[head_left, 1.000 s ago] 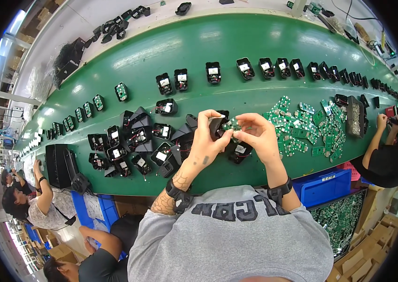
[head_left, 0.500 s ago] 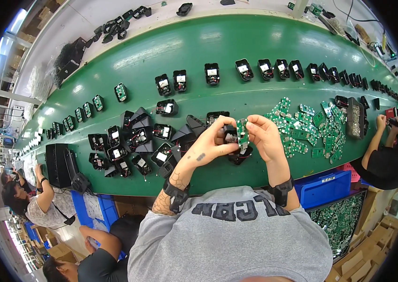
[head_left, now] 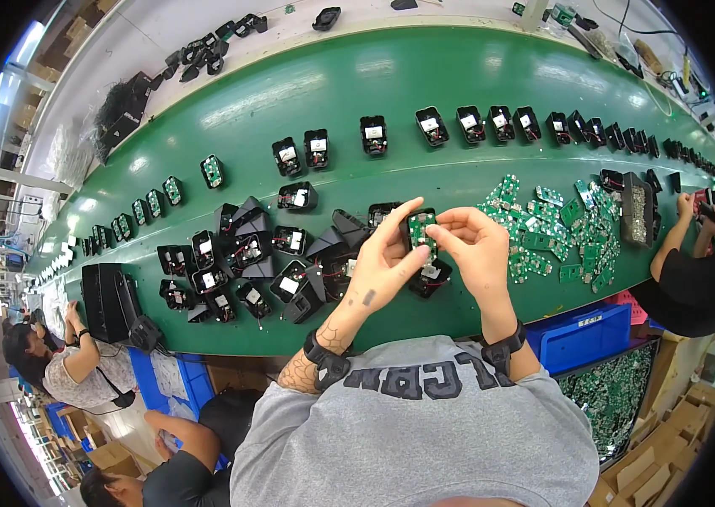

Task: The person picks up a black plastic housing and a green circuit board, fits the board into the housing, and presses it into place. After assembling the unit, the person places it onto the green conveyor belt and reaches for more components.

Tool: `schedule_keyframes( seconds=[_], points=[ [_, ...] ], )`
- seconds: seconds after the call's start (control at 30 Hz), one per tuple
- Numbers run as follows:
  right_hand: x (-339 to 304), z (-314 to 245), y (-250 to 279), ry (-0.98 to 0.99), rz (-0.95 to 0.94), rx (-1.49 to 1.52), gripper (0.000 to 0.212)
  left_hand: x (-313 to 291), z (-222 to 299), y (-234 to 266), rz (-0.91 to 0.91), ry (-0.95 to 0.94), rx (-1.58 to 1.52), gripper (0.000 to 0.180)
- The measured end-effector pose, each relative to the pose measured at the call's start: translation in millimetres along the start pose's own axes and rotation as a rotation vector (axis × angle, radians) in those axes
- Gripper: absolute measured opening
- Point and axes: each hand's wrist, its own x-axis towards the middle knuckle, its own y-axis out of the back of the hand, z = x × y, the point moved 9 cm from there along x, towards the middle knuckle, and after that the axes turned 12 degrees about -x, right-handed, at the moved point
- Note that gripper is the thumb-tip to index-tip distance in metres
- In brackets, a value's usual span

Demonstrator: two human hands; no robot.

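My left hand (head_left: pixel 381 270) is wrapped around a small open black plastic housing (head_left: pixel 409 228), its thumb on the near side. A green circuit board (head_left: pixel 421 226) lies face up in the housing's opening. My right hand (head_left: pixel 477 252) is closed at the board's right edge, thumb and fingertips on it; the fingers partly hide that edge. Just below my hands another black housing (head_left: pixel 430 279) sits on the green table (head_left: pixel 357 331), partly covered. A further housing (head_left: pixel 381 213) stands behind my left fingers.
Loose green circuit boards (head_left: pixel 535 228) are heaped to the right, near a dark tray of small parts (head_left: pixel 638 211). Several wired black housings (head_left: pixel 247 249) cluster on the left. More housings (head_left: pixel 374 135) stand in a row beyond. Blue bins (head_left: pixel 585 338) and co-workers (head_left: pixel 78 363) flank the table.
The circuit board, held upright beside the housing before, now lies in its opening. My left hand has turned the housing face up, and my right thumb has come onto the board.
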Motion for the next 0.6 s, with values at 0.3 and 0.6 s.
schedule_keyframes(
  seconds=[0.3, 0.6],
  points=[
    [4.4, -9.4, -10.8, 0.229, -0.196, -0.005, 0.036, -1.3, -0.9, -11.1, -0.062, -0.142, -0.012, 0.052],
    [-8.2, -6.0, -31.2, 0.028, -0.341, 0.388, 0.039, -11.5, 2.5, -6.6, -0.031, -0.365, 0.341, 0.035]
  ],
)
